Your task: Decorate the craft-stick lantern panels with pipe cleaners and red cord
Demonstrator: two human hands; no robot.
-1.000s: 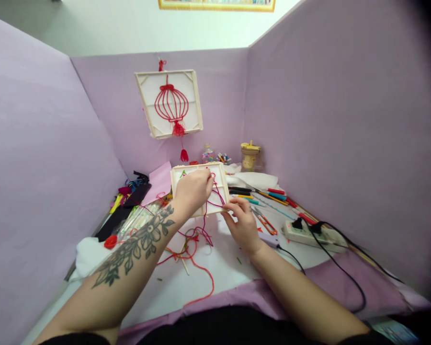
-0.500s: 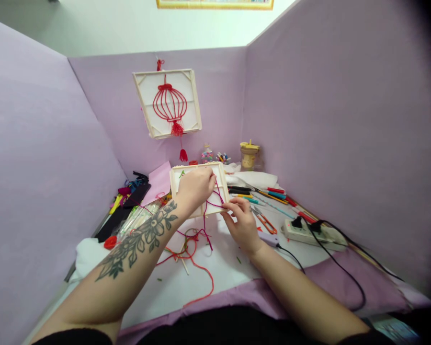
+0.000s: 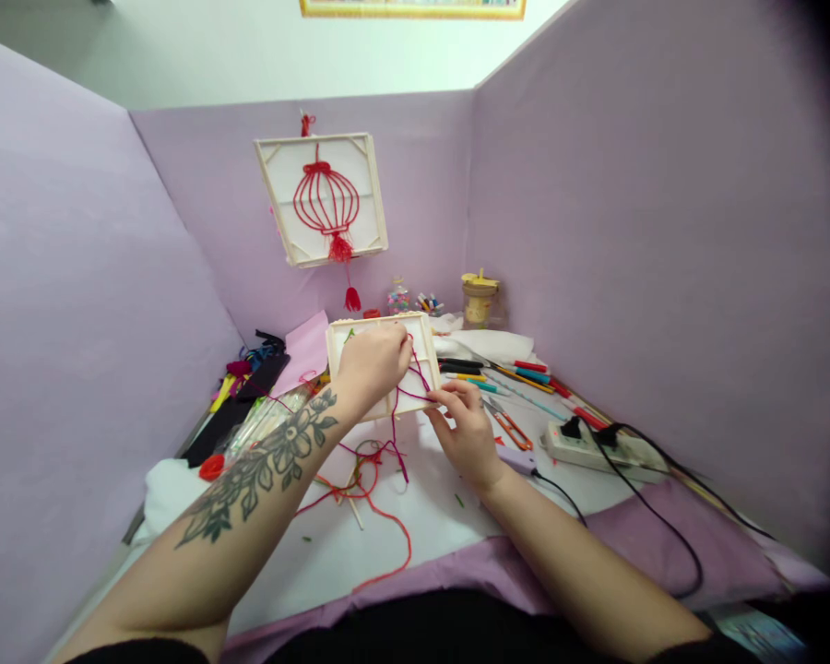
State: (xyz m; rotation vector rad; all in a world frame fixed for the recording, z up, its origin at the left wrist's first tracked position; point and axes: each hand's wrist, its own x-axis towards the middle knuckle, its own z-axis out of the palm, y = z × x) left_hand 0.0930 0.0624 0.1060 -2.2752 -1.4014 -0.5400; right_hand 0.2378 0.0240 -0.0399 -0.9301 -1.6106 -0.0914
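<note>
Over the table [image 3: 429, 521], the frame [image 3: 380, 320] is best kept steady by the right hand [image 3: 467, 429], thumb and fingers pinching its near right corner, while the left hand [image 3: 377, 360] — curled tight, on what I cannot tell — should work gently, keeping the purple yarn [image 3: 394, 432] unsnagged.

Closed in by 3 lilac panels [image 3: 636, 231], left, right and far. Backed by a pale wall [image 3: 235, 55], brighter toward the right, dimmer far left. Furnished with a white table [image 3: 443, 526], edged near in purple cloth [image 3: 726, 553].
</note>
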